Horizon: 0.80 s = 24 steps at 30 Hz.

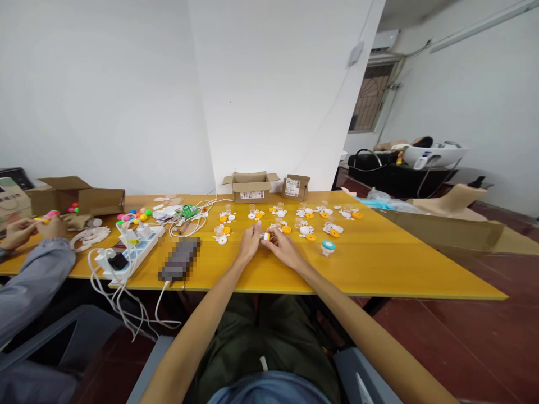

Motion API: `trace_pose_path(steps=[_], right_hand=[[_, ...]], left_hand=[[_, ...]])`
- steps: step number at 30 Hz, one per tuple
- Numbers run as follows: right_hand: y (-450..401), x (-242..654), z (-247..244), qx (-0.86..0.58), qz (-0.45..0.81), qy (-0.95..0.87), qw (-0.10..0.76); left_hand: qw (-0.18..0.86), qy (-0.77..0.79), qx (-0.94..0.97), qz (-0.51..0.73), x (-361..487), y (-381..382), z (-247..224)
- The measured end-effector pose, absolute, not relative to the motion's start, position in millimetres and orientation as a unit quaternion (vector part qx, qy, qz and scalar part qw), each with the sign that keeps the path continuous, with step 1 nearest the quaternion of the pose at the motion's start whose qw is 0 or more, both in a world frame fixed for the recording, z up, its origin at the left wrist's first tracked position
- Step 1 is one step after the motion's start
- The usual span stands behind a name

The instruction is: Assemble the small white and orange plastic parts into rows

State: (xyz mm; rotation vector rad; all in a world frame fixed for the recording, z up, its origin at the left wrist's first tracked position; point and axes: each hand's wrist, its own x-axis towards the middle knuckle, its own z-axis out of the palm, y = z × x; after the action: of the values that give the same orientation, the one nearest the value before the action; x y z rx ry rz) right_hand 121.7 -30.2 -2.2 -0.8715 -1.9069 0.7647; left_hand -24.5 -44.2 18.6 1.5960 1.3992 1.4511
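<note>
A small white-and-orange plastic part (266, 237) sits between my two hands just above the yellow table. My left hand (250, 243) grips its left side, thumb upward. From the right, the fingers of my right hand (283, 247) close on the same part. Its finer details are too small to make out. Beyond my hands lie several loose groups of white discs, orange rings and clear cups, among them a white disc (222, 239) and an orange ring (310, 237). To the right, a clear cup with a teal-rimmed top (327, 248) stands upright.
Two cardboard boxes, one open (251, 188) and one smaller (295, 187), stand against the wall. Left of me are a phone-like blurred device (180, 259), a white power strip (138, 252) and tangled cables. A co-worker's hands (53, 227) handle small colourful things at far left.
</note>
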Motion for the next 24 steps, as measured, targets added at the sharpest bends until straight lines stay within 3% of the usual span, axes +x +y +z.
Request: trace_pose_path(steps=[8,16,24], right_hand=[[-24,124,-9,-0.366,0.253,-0.773,0.452],[-31,124,-10,-0.386,0.138,-0.795,0.447],[-33,124,-4,-0.409,0.147,-0.776,0.458]], left_hand=[[0.318,0.481,0.626,0.524,-25,-45,19],[0.264,0.529,0.613,0.524,-25,-39,13],[0.263,0.501,0.617,0.547,-27,-41,11]])
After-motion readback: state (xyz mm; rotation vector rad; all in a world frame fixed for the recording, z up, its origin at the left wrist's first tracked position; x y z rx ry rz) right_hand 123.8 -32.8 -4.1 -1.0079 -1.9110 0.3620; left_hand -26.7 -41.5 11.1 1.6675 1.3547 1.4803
